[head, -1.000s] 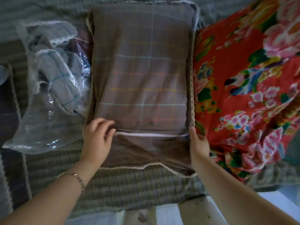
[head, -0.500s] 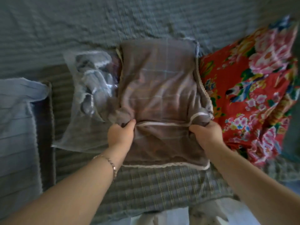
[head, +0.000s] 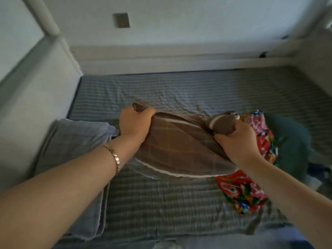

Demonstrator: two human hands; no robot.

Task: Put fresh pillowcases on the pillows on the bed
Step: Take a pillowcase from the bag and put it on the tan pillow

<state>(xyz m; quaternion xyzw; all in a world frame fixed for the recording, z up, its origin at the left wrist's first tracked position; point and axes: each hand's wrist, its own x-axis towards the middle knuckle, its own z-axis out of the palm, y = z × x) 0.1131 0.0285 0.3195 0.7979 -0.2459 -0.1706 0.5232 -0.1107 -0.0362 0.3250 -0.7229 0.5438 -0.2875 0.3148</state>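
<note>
1. The room has pale walls (head: 179, 33) close around a bed (head: 170, 203), which is covered by a grey-green striped sheet. A small square plate (head: 121, 20) is on the far wall, at 12 o'clock.
2. The brown checked pillow (head: 179, 150), in a pillowcase with white trim, is in the middle of the view, over the sheet and held between both hands. I cannot tell if its lower edge touches the sheet.
3. The left hand (head: 134, 126) grips the pillow's corner at 10 o'clock. Its fingers are curled tightly around a bunch of the brown cloth.
4. The right hand (head: 235, 141) grips the corner at 2 o'clock. Its fingers are pressed together and closed around bunched cloth with a white strip.
5. A gold bracelet (head: 115, 159) is on the left wrist.
6. A red floral cloth (head: 242, 193) lies at 4 o'clock from the pillow and is partly hidden under it.
7. A folded grey-blue checked cloth (head: 75, 141) lies at 9 o'clock, near the left wall.
8. A dark green shape (head: 287, 141) is at 3 o'clock, behind the floral cloth. It is too blurred to name.
</note>
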